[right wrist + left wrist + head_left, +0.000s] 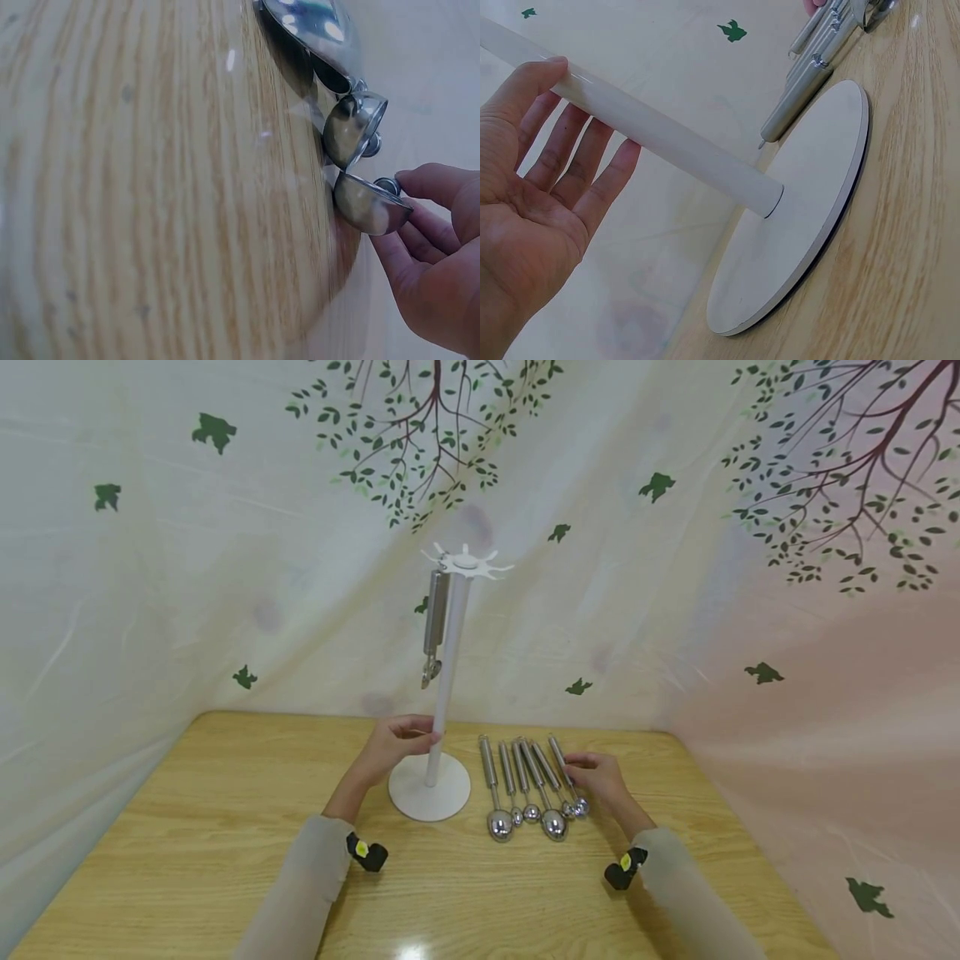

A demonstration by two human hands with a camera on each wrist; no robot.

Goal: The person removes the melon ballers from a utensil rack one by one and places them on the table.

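A white stand rises from a round base, and hooks spread from its top. My left hand holds its pole low down, thumb on one side and fingers on the other, also seen in the left wrist view. To the right lies a row of several metal scoops, bowls toward me. My right hand pinches the handle of the rightmost scoop. In the right wrist view, this scoop's round bowl touches a neighbouring bowl. Steel-handled utensils hang from the stand's left side.
The wooden table ends at a pale cloth backdrop printed with branches and green leaves. A small black wrist camera sits on my left sleeve, and another camera on my right.
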